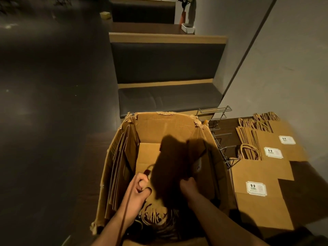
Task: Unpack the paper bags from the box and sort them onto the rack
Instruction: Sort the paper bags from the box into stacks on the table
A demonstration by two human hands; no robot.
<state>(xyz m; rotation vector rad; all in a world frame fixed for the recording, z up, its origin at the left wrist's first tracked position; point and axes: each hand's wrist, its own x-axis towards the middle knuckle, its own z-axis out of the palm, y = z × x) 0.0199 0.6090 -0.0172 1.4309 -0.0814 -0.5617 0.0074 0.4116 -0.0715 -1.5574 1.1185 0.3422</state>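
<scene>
An open cardboard box (166, 126) with torn flaps stands in front of me. Both my hands reach inside it. My left hand (140, 187) and my right hand (188, 185) grip the lower edge of a shadowed bundle of flat paper bags (177, 166) raised inside the box. More flat bags (120, 162) lean against the box's left wall, and rope handles (156, 217) lie at its bottom. A wire rack (218, 137) stands just right of the box.
Brown paper bags with white 9.9 labels lie in stacks (262, 189) on the dark table (308, 189) right of the rack. A padded bench (166, 98) sits beyond the box, beside a grey wall (284, 68). Dark floor (53, 103) spreads to the left.
</scene>
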